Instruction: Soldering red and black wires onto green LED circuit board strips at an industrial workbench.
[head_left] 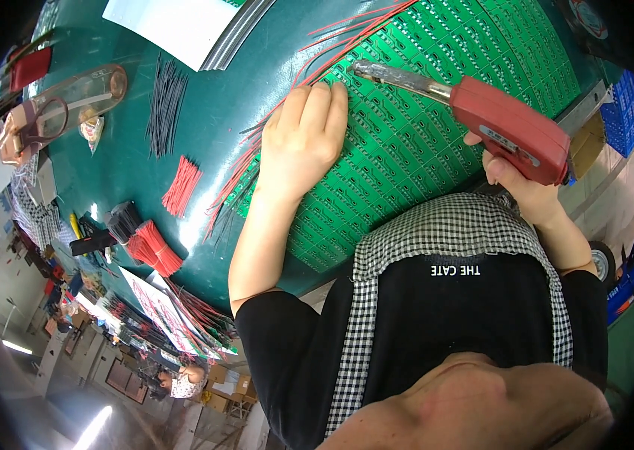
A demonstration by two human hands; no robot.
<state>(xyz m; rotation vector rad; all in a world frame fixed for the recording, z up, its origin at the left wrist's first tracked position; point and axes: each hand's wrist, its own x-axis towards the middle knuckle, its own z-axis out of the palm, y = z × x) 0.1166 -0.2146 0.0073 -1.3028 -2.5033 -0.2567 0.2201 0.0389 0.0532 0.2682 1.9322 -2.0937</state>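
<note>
A large sheet of green circuit boards (407, 142), dotted with rows of solder points, lies before me on the green table. My right hand (508, 174) grips a red soldering gun (508, 127) by its handle. The gun's metal barrel (399, 79) points left, with its tip at the board's far left edge. Close to that tip, my left hand (303, 139) rests over the same edge, fingers bent and pressed together. Whatever they hold is hidden beneath them. Red wires (358, 39) run along the edge on both sides of this hand, with some dark wires among them.
On the table to the left lie black wires (167, 105), short red wires (182, 186), a bundle of red wires (155, 247) and a clear plastic bottle (69, 109). White paper (170, 30) lies at the back. A blue crate (623, 112) stands at the right.
</note>
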